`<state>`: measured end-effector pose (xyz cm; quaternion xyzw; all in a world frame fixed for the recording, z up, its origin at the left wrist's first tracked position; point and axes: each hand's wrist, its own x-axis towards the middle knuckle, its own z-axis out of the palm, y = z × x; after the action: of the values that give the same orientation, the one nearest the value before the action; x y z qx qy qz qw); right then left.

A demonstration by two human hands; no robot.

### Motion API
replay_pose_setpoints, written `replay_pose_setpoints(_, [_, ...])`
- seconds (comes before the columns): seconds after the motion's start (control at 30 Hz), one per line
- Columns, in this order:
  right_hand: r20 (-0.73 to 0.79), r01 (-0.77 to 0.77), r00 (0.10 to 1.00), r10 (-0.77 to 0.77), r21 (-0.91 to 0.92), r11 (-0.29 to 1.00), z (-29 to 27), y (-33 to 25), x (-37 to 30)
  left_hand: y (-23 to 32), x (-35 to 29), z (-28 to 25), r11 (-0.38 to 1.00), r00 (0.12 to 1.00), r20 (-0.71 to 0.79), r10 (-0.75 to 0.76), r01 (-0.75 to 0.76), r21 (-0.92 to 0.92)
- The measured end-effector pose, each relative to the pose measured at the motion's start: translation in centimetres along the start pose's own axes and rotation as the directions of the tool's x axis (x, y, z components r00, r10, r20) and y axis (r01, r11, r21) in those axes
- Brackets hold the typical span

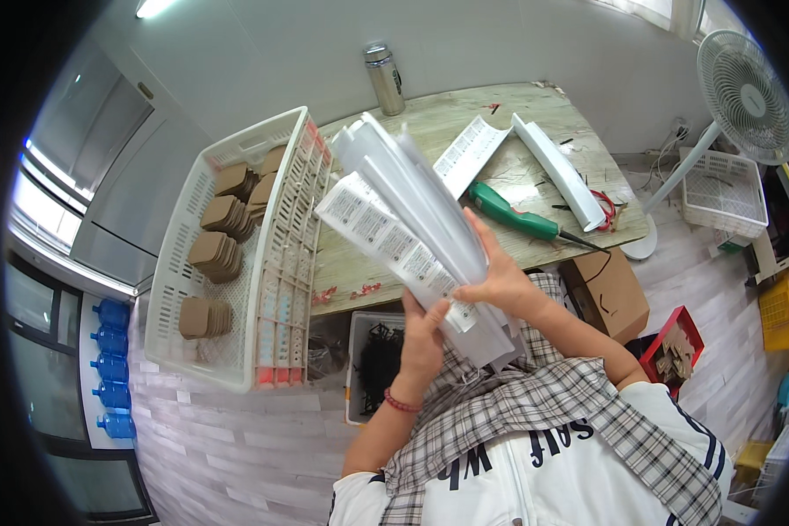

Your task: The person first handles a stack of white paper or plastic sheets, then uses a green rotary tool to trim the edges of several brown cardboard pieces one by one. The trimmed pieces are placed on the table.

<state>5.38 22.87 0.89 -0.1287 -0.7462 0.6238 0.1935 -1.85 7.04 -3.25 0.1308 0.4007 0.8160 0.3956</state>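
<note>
Between my two hands is a thick bundle of white label sheets point(390, 230), rolled or curled lengthwise and held at a tilt over the table's front edge. My left hand point(423, 342) grips its lower left side, thumb on top of a printed sheet. Around the right side my right hand point(508, 279) is closed, its thumb also on the sheets. Just beyond the right hand lies a green corded hand tool point(513, 212). Behind it rest a loose curled printed sheet point(472, 156) and a long curled white strip point(559, 171).
A white plastic crate point(263, 254) with stacks of brown pieces point(215, 256) stands at the left. A steel flask point(384, 81) stands at the table's point(535, 105) back. Below are a bin of black pieces point(381, 359), a cardboard box point(609, 294) and a red box point(675, 351). A fan point(749, 101) is at right.
</note>
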Motion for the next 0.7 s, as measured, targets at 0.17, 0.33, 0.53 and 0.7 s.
replay_pose_setpoints(0.17, [-0.087, -0.091, 0.99, 0.111, 0.209, 0.974, -4.1, -0.7, 0.0, -1.8, 0.9, 1.5, 0.989, 0.983, 0.112, -0.144, 0.139, 0.054])
replay_pose_setpoints(0.33, [-0.18, -0.133, 0.968, 0.174, 0.219, 0.966, -8.9, -0.7, 1.5, -2.3, 2.8, 2.2, 0.972, 0.955, 0.216, -0.201, 0.168, 0.162])
replay_pose_setpoints(0.53, [-0.189, -0.215, 0.96, 0.209, -0.011, 0.977, -14.1, -1.1, 6.0, -2.2, 4.8, -1.0, 0.964, 0.997, -0.025, -0.067, 0.072, 0.255])
replay_pose_setpoints(0.7, [-0.104, -0.129, 0.99, 0.099, -0.338, 0.932, -17.3, -0.7, 12.3, 0.9, 9.1, -7.7, 0.883, 0.871, -0.358, 0.336, -0.16, 0.44])
